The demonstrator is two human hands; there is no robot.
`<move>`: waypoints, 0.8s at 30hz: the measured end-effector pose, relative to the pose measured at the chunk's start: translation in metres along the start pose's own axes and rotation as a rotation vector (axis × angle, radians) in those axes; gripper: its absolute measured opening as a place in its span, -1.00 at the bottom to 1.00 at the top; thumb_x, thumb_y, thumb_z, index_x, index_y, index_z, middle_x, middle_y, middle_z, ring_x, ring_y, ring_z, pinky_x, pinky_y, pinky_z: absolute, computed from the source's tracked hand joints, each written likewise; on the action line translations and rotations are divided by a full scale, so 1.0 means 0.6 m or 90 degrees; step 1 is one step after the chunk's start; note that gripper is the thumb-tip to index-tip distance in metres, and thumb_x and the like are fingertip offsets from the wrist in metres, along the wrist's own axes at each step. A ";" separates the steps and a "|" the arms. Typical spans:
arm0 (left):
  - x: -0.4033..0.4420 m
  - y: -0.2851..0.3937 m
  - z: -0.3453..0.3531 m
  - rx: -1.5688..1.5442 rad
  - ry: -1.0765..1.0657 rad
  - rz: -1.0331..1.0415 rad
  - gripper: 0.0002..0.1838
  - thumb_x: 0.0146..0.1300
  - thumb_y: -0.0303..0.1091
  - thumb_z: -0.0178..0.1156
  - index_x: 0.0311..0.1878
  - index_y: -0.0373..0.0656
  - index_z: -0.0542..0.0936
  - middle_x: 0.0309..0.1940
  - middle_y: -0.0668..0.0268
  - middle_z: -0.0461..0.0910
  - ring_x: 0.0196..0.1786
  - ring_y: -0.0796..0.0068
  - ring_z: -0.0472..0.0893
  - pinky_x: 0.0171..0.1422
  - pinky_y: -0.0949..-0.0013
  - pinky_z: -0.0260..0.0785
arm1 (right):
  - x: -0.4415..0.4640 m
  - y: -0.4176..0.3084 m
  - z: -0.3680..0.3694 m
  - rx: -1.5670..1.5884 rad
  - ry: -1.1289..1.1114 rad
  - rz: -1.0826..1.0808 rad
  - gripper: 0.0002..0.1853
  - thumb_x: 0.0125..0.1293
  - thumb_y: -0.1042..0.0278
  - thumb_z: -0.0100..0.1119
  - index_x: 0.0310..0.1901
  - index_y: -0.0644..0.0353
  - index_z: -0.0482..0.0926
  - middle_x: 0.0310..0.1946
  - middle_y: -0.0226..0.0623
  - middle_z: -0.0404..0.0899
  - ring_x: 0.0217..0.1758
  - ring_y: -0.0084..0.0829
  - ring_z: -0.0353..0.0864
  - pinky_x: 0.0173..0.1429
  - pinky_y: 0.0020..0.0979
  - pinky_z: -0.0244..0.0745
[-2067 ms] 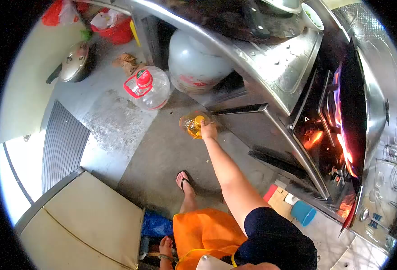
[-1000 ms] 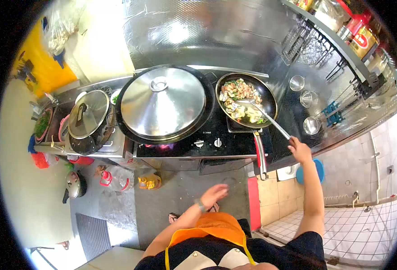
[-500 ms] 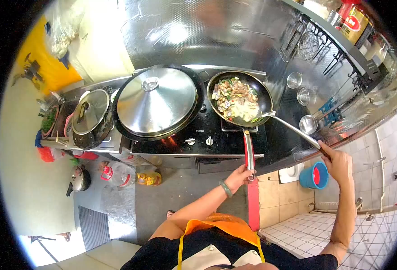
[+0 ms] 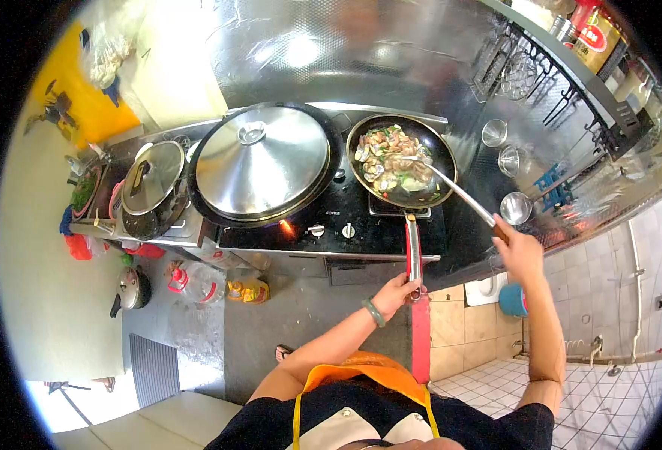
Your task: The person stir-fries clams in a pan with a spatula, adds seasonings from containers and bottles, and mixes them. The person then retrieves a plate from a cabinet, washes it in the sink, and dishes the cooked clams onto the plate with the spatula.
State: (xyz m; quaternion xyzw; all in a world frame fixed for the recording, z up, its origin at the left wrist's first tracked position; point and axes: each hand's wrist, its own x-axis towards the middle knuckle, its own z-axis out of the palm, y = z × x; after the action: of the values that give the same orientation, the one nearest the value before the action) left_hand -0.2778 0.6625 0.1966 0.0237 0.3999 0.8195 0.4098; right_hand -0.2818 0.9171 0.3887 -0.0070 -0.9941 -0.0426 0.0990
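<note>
Head view, left hand: your left hand (image 4: 394,294) is closed round the end of the pan handle (image 4: 413,251), beyond the counter edge; presumably this steadies the pan away from the heat.
Right hand: your right hand (image 4: 520,255) grips the long-handled utensil (image 4: 462,196) near its upper end; the long shaft lets your fingers sit well apart from the pan.
Utensil head: down among the food, shaft slanting over the near right rim.
Pan: the pan (image 4: 442,147) sits on the right side of the hob (image 4: 376,238), handle towards you, within easy reach of your left hand.
Food: mixed pieces (image 4: 387,161), some shell-like, lie mostly left and centre; dark pan surface shows at right.
Covered wok: the wok (image 4: 336,135) stands just left of the pan under a domed lid (image 4: 286,161), apparently to hold heat in. Contents cannot be determined.
</note>
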 end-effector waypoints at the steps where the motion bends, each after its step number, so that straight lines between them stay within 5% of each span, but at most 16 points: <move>1: 0.002 -0.003 -0.002 -0.012 -0.003 0.008 -0.72 0.38 -0.19 0.09 0.01 -0.15 0.39 -0.21 0.34 0.56 -0.31 0.63 0.49 -0.19 0.47 0.42 | -0.003 0.016 -0.011 0.008 0.026 -0.019 -0.49 0.23 0.02 0.17 0.24 -0.33 0.41 -0.53 -0.14 0.59 -0.47 -0.12 0.61 -0.40 -0.14 0.45; 3: 0.006 -0.001 0.005 -0.061 0.009 0.017 -0.72 0.38 -0.19 0.09 0.00 -0.15 0.39 -0.22 0.33 0.55 -0.33 0.61 0.51 -0.21 0.47 0.43 | 0.003 0.038 -0.046 -0.151 0.045 -0.053 -0.55 0.20 -0.10 0.14 0.14 -0.32 0.50 -0.58 -0.22 0.53 -0.55 -0.17 0.55 -0.46 -0.20 0.40; 8: 0.043 0.021 0.032 -0.222 0.078 0.016 -0.74 0.39 -0.22 0.05 0.01 -0.15 0.42 -0.29 0.29 0.58 -0.33 0.47 0.61 -0.31 0.45 0.52 | 0.090 -0.012 -0.186 -0.276 0.149 -0.346 -0.66 0.09 0.34 0.12 -0.06 -0.21 0.63 -0.43 -0.37 0.43 -0.31 -0.31 0.50 -0.23 -0.24 0.38; 12: 0.075 0.016 0.018 -0.157 0.063 -0.031 -0.79 0.34 -0.20 0.11 -0.22 -0.08 0.33 -0.45 0.37 0.46 -0.61 0.59 0.46 -0.73 0.49 0.20 | 0.174 -0.069 -0.219 -0.291 0.159 -0.512 -0.74 0.10 0.33 0.06 -0.18 -0.15 0.65 -0.41 -0.37 0.44 -0.21 -0.34 0.51 -0.13 -0.30 0.41; 14: 0.060 0.025 0.047 -0.197 0.073 -0.025 -0.80 0.35 -0.22 0.10 -0.22 -0.08 0.33 -0.48 0.38 0.43 -0.62 0.60 0.44 -0.71 0.49 0.21 | 0.207 -0.095 -0.212 -0.325 0.181 -0.616 -0.79 0.14 0.29 0.06 -0.23 -0.10 0.66 -0.44 -0.36 0.50 -0.26 -0.33 0.57 -0.18 -0.32 0.46; 17: 0.018 0.046 0.087 -0.253 0.082 -0.033 -0.80 0.35 -0.24 0.08 -0.23 -0.10 0.30 -0.50 0.39 0.37 -0.62 0.59 0.39 -0.66 0.48 0.25 | 0.202 -0.140 -0.168 -0.461 -0.153 -0.385 -0.81 0.26 0.22 0.01 -0.27 -0.08 0.66 -0.51 -0.35 0.60 -0.37 -0.33 0.65 -0.32 -0.33 0.50; 18: 0.012 0.038 0.091 -0.256 0.081 -0.026 -0.80 0.35 -0.24 0.08 -0.22 -0.10 0.29 -0.50 0.39 0.37 -0.62 0.59 0.38 -0.65 0.48 0.25 | 0.206 -0.136 -0.133 -0.500 -0.159 -0.376 -0.74 0.36 0.16 -0.04 -0.28 -0.05 0.67 -0.57 -0.35 0.64 -0.45 -0.32 0.68 -0.46 -0.29 0.49; 21: 0.003 0.029 0.095 -0.274 0.096 -0.001 -0.81 0.36 -0.26 0.06 -0.21 -0.11 0.28 -0.49 0.38 0.36 -0.62 0.59 0.37 -0.65 0.48 0.25 | 0.232 -0.134 -0.112 -0.420 -0.129 -0.321 -0.72 0.39 0.15 -0.06 -0.27 -0.05 0.68 -0.54 -0.33 0.64 -0.44 -0.29 0.68 -0.44 -0.27 0.48; 24: 0.001 0.027 0.081 -0.267 0.093 -0.017 -0.81 0.36 -0.27 0.05 -0.22 -0.11 0.27 -0.49 0.38 0.36 -0.63 0.59 0.37 -0.66 0.48 0.24 | 0.242 -0.118 -0.160 -0.375 -0.098 -0.334 -0.66 0.18 0.32 0.11 0.00 -0.22 0.61 -0.48 -0.27 0.64 -0.39 -0.22 0.66 -0.34 -0.23 0.49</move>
State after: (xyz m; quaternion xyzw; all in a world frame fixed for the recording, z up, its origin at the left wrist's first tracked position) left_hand -0.2708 0.6882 0.2401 -0.1268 0.2494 0.8788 0.3867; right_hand -0.4071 0.8389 0.5050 0.2157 -0.9120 -0.3489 0.0041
